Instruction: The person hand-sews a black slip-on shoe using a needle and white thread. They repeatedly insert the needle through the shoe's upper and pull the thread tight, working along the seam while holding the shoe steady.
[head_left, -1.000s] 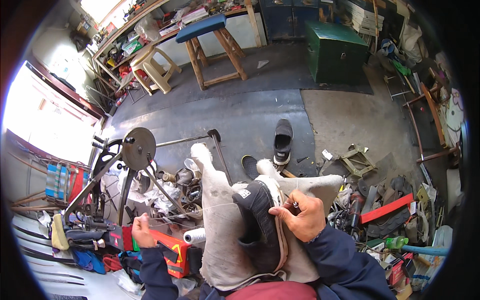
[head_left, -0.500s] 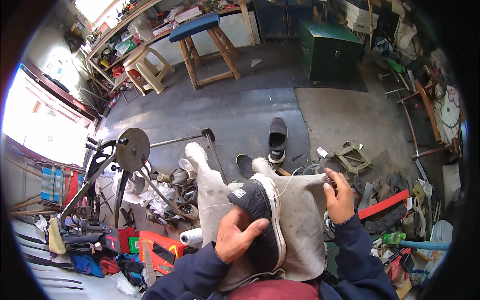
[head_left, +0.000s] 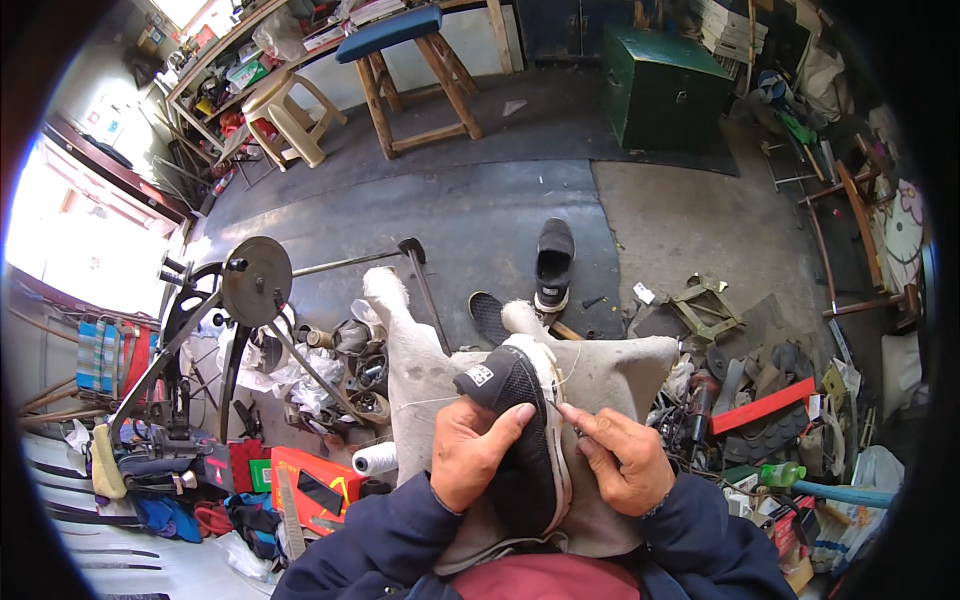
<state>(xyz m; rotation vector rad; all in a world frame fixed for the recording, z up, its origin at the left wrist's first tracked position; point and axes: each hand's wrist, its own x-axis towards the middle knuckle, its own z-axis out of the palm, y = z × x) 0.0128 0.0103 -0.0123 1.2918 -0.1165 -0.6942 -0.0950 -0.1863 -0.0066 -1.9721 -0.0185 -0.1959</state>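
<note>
A black knit shoe with a white sole (head_left: 520,470) lies on its side across my lap, on a pale, worn cloth (head_left: 420,360). My left hand (head_left: 472,448) grips its upper, thumb on top. My right hand (head_left: 628,460) is at the white sole's edge, thumb and forefinger pinched on a thin, dark needle-like tool whose exact kind is too small to make out. White thread (head_left: 572,368) loops up from the sole near those fingertips, and another strand runs left over the cloth. A white thread spool (head_left: 375,459) lies left of my lap.
Another black shoe (head_left: 554,265) and a loose insole (head_left: 489,317) lie on the floor ahead. A hand-wheel machine (head_left: 257,281) stands at left, near a red box (head_left: 318,487). Scraps and a red strip (head_left: 763,405) crowd the right. Farther off are stools (head_left: 405,90) and a green chest (head_left: 665,90).
My right hand has come in from the cloth's far right corner to the sole's edge, fingers now pinched there. My left hand still holds the shoe. The view has shifted slightly.
</note>
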